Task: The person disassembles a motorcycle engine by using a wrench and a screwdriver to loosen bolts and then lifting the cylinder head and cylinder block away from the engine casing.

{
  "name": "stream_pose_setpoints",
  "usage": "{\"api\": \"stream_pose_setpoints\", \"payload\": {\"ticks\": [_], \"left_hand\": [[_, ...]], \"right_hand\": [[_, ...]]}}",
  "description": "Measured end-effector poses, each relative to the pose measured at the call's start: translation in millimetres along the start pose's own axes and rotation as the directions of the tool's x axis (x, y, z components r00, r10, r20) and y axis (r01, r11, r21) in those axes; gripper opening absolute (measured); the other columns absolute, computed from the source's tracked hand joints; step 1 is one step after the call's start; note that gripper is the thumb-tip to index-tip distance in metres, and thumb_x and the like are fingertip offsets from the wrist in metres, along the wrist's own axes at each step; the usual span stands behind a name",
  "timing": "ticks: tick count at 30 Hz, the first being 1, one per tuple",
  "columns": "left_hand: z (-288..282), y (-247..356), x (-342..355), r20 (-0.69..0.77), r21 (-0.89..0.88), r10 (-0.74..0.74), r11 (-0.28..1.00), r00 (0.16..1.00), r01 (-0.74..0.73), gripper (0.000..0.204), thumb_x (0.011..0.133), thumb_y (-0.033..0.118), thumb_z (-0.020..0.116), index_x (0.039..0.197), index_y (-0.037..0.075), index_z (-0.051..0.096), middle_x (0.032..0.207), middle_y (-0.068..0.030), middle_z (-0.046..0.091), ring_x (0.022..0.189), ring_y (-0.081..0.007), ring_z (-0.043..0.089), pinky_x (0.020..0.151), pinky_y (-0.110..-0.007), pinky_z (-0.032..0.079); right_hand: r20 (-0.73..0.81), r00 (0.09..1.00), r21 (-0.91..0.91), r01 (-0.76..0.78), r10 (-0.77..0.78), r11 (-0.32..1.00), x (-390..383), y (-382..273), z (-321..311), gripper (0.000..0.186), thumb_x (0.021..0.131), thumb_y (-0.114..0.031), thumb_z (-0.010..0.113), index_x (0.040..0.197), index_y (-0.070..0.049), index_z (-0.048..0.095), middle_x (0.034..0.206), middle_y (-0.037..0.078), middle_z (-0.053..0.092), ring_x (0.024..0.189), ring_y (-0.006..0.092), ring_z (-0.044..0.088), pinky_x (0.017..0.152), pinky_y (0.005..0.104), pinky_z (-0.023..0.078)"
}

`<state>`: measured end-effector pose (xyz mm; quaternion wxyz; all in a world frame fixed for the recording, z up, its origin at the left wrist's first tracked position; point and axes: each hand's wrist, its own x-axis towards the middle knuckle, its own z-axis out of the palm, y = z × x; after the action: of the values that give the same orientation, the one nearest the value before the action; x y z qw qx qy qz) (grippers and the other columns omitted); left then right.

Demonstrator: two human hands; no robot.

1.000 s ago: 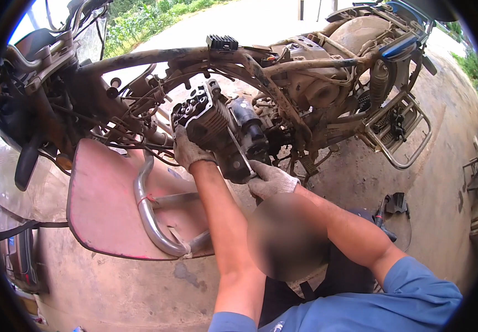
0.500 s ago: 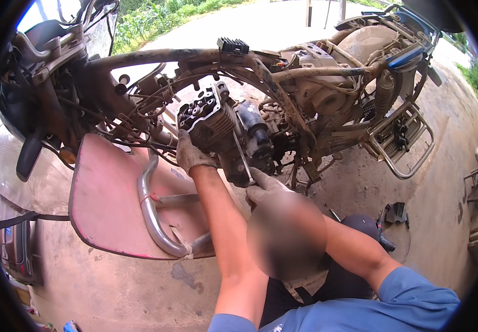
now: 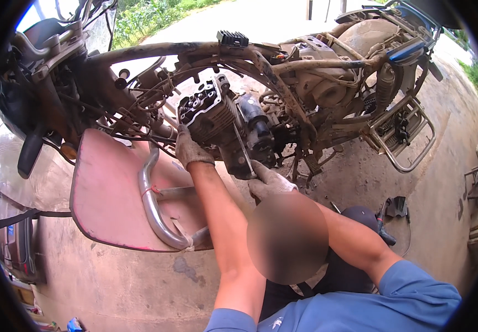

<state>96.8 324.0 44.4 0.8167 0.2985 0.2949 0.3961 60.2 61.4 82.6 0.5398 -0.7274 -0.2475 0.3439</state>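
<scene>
An engine (image 3: 214,124) with its top uncovered sits tilted inside the motorcycle frame (image 3: 156,55). My left hand (image 3: 190,149), in a dirty work glove, grips the engine's near left side below the finned cylinder; some of its fingers are hidden. A long slim metal wrench (image 3: 243,149) slants along the engine beside the dark cylindrical starter motor (image 3: 252,119). My gloved right hand (image 3: 271,183) is closed around the wrench's lower end. What the wrench's upper end touches is too small to make out.
A pink panel (image 3: 111,193) and a bent chrome crash bar (image 3: 150,205) stand left of my arms. Right of the engine is a metal footrest frame (image 3: 410,141). Dark parts (image 3: 396,207) lie on the concrete floor (image 3: 139,288) near my knee.
My right hand and the wrench's lower end have shifted slightly up and right. The wrench's angle has changed a little. My left hand stays on the engine.
</scene>
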Motion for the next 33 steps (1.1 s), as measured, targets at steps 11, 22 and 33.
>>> {"api": "stream_pose_setpoints", "payload": {"ticks": [11, 22, 33], "left_hand": [[-5, -3, -10, 0.013, -0.039, 0.110, 0.993, 0.994, -0.109, 0.045, 0.102, 0.035, 0.064, 0.132, 0.001, 0.066, 0.118, -0.0113, 0.071, 0.099, -0.0268, 0.069, 0.086, -0.044, 0.058], [-22, 16, 2, -0.034, 0.213, -0.085, 0.973, 0.996, 0.090, 0.057, 0.104, 0.050, 0.058, 0.137, 0.003, 0.061, 0.125, -0.0108, 0.068, 0.107, -0.0270, 0.062, 0.096, -0.045, 0.050], [-17, 0, -1, -0.008, 0.177, 0.055, 0.983, 0.998, -0.053, 0.050, 0.103, 0.043, 0.064, 0.129, 0.000, 0.068, 0.105, -0.0051, 0.071, 0.087, -0.0160, 0.060, 0.080, -0.031, 0.050]], "right_hand": [[0.070, 0.994, 0.283, -0.098, 0.081, 0.954, -32, 1, -6, 0.062, 0.097, -0.016, 0.053, 0.157, -0.007, 0.039, 0.082, 0.004, 0.060, 0.070, 0.0128, 0.057, 0.063, 0.0288, 0.049], [0.080, 0.995, -0.087, 0.058, -0.051, 0.994, -13, 33, 21, 0.062, 0.095, -0.016, 0.053, 0.155, -0.003, 0.043, 0.105, 0.011, 0.069, 0.091, 0.0148, 0.063, 0.084, 0.0316, 0.053], [0.016, 0.999, -0.106, 0.029, -0.028, 0.994, 55, 18, 50, 0.053, 0.095, -0.020, 0.058, 0.143, 0.002, 0.054, 0.094, 0.006, 0.065, 0.082, 0.0129, 0.057, 0.074, 0.0319, 0.051]]}}
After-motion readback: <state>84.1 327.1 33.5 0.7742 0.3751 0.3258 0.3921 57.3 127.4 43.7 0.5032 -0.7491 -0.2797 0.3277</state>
